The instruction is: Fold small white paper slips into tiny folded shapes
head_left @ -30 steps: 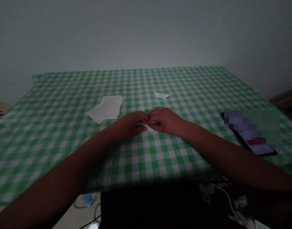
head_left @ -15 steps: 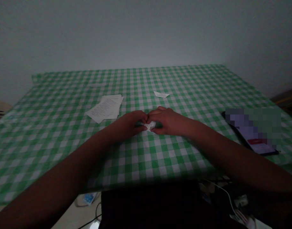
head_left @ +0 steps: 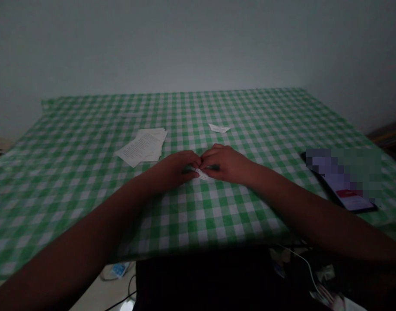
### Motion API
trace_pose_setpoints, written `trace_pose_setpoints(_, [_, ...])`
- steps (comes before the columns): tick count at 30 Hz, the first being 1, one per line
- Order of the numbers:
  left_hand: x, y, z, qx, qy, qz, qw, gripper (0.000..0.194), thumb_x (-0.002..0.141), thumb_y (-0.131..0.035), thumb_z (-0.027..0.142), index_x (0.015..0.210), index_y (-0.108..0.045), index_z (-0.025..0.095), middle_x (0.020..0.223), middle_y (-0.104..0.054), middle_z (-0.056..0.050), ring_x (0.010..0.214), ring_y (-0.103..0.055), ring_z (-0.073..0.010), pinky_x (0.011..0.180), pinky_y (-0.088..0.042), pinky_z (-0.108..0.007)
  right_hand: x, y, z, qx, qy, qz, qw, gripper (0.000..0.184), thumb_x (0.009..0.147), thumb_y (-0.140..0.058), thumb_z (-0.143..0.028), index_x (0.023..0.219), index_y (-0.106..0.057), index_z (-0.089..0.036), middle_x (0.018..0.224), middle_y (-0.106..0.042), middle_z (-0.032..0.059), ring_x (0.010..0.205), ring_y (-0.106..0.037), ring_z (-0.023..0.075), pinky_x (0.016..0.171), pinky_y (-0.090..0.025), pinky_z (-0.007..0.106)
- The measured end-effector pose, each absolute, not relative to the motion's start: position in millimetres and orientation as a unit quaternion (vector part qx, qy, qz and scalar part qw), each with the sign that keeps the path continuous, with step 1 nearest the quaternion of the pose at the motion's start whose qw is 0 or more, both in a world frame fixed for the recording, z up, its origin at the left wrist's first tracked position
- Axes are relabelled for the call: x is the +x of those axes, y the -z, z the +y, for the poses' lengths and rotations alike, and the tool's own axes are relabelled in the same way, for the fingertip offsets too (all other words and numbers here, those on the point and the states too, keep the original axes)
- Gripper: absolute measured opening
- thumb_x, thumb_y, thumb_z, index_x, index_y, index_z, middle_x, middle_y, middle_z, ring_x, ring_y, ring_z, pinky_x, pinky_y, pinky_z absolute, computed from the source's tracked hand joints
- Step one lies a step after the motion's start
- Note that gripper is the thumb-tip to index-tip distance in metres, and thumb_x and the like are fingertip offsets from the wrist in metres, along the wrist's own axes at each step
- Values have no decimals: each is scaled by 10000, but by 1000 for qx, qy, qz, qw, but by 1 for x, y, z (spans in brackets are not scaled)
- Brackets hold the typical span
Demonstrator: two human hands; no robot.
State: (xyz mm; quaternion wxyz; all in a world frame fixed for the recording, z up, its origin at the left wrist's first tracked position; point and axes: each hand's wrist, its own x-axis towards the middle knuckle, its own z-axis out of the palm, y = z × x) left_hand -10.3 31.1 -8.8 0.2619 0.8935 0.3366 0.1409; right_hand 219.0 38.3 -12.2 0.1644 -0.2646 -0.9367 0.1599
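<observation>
Near the middle of the frame, a small folded piece of white printed paper (head_left: 202,174) lay low over a counter (head_left: 198,220) covered with a green-and-white checked cloth. The person's left hand (head_left: 176,170) met it from the left and the right hand (head_left: 228,165) from the right, the fingers of both grasping the paper, their tips touching or nearly so above it; the hidden part of the grip could not be told. Left of centre lay a loose, fanned stack of white printed paper sheets (head_left: 142,147). Just above the right hand in the frame rested a white, boat-shaped folded paper (head_left: 219,128). At right lay a dark-edged rectangular phone (head_left: 358,203), its screen partly pixelated.
</observation>
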Motion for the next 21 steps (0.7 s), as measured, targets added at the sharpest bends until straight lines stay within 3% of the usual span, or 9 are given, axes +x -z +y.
trace_pose_setpoints(11, [-9, 7, 30, 893, -142, 346, 251, 139, 869, -616, 266, 990, -578, 208, 1007, -640, -17, 951, -608, -180, 873, -458, -319, 211, 9, 29, -332, -78, -933, 117, 127, 912, -597, -281, 952, -697, -215, 1029, -696, 47, 947, -543, 237, 714, -304, 342])
trace_pose_setpoints(17, [-8, 6, 30, 891, -134, 354, 252, 131, 866, -621, 277, 966, -575, 206, 988, -632, -13, 927, -603, -177, 848, -454, -314, 215, 5, 29, -331, -108, -931, 104, 112, 886, -649, -305, 973, -679, -241, 1073, -681, 30, 971, -513, 241, 745, -333, 344])
trace_pose_setpoints(21, [-7, 3, 29, 886, -131, 362, 260, 132, 865, -620, 268, 973, -578, 205, 1001, -633, -17, 936, -600, -179, 849, -453, -314, 217, 2, 28, -326, -121, -933, 99, 196, 863, -682, -319, 1047, -664, -252, 1083, -675, 30, 982, -494, 255, 772, -355, 356])
